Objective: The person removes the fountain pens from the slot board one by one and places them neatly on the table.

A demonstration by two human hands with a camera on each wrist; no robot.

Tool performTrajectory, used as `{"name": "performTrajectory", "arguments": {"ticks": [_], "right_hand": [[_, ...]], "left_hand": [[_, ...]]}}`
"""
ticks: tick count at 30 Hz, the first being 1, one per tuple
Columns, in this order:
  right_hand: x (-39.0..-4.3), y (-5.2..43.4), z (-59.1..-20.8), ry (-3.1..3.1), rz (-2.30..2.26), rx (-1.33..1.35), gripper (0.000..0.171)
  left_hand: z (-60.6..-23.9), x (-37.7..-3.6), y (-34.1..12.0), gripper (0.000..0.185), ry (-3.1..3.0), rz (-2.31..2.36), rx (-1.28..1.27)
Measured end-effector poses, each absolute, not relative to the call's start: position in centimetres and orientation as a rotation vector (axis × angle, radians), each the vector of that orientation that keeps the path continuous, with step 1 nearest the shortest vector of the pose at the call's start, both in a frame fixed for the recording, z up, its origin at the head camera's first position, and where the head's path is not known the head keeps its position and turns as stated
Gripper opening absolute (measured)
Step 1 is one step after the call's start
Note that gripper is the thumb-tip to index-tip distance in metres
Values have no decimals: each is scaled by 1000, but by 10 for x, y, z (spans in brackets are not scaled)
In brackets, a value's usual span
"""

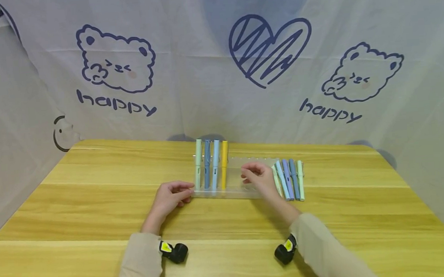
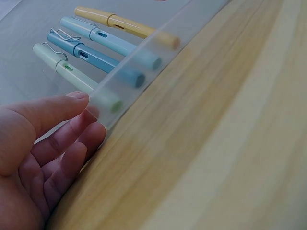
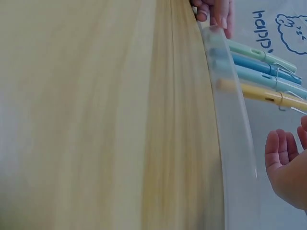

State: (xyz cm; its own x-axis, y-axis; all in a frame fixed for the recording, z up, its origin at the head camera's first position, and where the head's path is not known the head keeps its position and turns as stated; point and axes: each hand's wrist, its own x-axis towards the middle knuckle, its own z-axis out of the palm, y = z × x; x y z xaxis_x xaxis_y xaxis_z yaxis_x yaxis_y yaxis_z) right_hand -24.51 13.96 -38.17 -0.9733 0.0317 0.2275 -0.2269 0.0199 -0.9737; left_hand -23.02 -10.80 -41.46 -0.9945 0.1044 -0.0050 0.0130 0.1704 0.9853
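Observation:
A clear plastic pen rack (image 1: 241,192) lies across the middle of the wooden table (image 1: 94,199). At its left end it holds a pale green pen (image 1: 198,163), a blue pen (image 1: 207,163), a light blue pen (image 1: 216,162) and a yellow pen (image 1: 224,162). My left hand (image 1: 187,190) touches the rack's left end with thumb and fingertips (image 2: 88,115). My right hand (image 1: 249,173) hovers over the rack's bare right part (image 3: 235,143), fingers (image 3: 278,148) loosely curled and holding nothing. Several pastel pens (image 1: 288,179) lie side by side on the table just right of that hand.
A white cloth printed with bears, hearts and "happy" (image 1: 217,70) hangs behind and beside the table. The table's far edge runs just behind the rack. Bare wood stretches left, right and in front of the rack.

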Motion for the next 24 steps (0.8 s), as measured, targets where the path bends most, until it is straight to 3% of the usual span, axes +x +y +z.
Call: {"name": "performTrajectory", "arguments": {"ticks": [24], "right_hand": [[-249,115,-387,-2202,2148,382,20]], "left_hand": [[-413,-229,-108,23,2342,1975,108]]}}
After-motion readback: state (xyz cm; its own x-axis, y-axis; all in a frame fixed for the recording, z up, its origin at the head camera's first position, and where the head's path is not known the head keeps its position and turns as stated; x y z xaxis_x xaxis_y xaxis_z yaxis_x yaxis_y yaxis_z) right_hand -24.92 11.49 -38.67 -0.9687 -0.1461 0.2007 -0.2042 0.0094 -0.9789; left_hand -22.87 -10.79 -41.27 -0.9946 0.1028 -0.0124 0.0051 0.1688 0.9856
